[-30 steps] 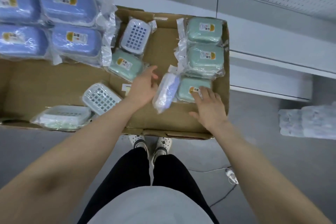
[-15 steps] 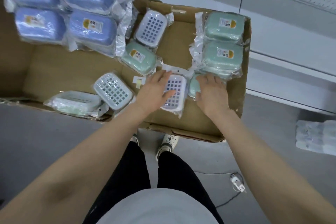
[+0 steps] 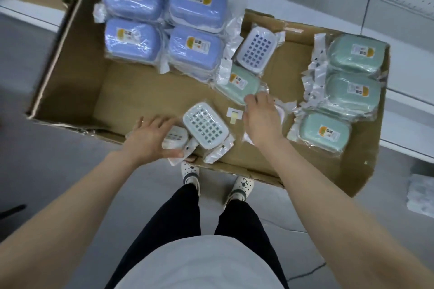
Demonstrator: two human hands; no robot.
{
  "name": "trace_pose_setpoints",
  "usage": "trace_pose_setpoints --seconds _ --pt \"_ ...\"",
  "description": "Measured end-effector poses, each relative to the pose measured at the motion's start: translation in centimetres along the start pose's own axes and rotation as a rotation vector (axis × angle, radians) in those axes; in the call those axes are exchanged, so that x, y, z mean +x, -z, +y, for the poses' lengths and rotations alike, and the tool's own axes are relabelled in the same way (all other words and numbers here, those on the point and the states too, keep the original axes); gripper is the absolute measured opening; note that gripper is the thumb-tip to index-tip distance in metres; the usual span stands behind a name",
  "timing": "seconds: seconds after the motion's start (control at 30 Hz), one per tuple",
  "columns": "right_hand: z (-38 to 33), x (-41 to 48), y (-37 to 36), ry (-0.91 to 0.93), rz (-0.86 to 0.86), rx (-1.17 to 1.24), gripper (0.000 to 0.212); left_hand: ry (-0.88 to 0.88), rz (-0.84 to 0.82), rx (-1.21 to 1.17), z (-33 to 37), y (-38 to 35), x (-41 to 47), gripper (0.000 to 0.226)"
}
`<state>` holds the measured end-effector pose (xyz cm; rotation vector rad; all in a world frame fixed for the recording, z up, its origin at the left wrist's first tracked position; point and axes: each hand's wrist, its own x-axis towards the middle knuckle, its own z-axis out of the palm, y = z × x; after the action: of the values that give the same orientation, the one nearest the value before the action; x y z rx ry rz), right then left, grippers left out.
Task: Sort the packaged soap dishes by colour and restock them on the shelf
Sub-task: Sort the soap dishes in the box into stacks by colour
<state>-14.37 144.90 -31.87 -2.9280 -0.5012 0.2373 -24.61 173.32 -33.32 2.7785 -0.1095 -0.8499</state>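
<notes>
Left hand (image 3: 150, 139), moved from the centre, now clamps a wrapped soap dish (image 3: 175, 139) at the carton's (image 3: 141, 91) 7 o'clock edge, while the right hand (image 3: 263, 122), fingers flat, has shifted onto the centre pack (image 3: 281, 114): colour sorting appears unfinished.

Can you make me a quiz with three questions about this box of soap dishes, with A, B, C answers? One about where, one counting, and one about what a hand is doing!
1. Where in the cardboard box do the blue soap dishes lie?
A far left
B near right
C on the near edge

2. How many blue tops show?
A two
B four
C six

3. What is the left hand doing?
A pointing
B hanging empty
C gripping a wrapped dish

Answers:
1 A, they fill the far left corner.
2 B, four labelled tops sit in a square.
3 C, thumb and fingers curl round it at the near edge.
</notes>
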Motion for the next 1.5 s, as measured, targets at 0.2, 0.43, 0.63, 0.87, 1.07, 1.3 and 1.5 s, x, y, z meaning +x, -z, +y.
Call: trace_pose_setpoints --seconds 0.2,0.43,0.63,0.87,1.07,1.3,1.5 --pt "-7.7 0.8 -4.3 -0.032 -0.533 0.043 0.108 -0.086 -0.128 -0.028 -3.0 0.7 0.0 0.096" --pt "-6.9 2.1 -3.1 -0.185 -0.218 0.055 0.065 0.057 0.038 -0.272 -3.8 1.6 1.8 0.057" --pt "-6.8 0.5 -3.4 0.049 -0.183 -0.125 0.074 0.251 0.427 -0.28 -3.8 1.3 3.8 0.044" --pt "-7.9 -0.8 -5.0 -0.091 -0.389 0.06 0.104 0.207 0.189 -0.067 -3.4 -0.7 4.0 0.096" --pt "-7.8 -1.3 -1.3 -0.108 -0.32 0.195 0.104 0.227 0.294 -0.207 -1.6 0.5 2.4 0.094" --pt "0.6 -7.2 6.7 -0.17 -0.122 0.197 0.096 0.012 0.429 -0.238 6.5 1.4 -0.6 0.093" --pt "12.7 -12.1 7.7 -0.185 -0.144 -0.066 0.089 -0.133 0.429 -0.201 15.9 1.1 0.4 0.093"
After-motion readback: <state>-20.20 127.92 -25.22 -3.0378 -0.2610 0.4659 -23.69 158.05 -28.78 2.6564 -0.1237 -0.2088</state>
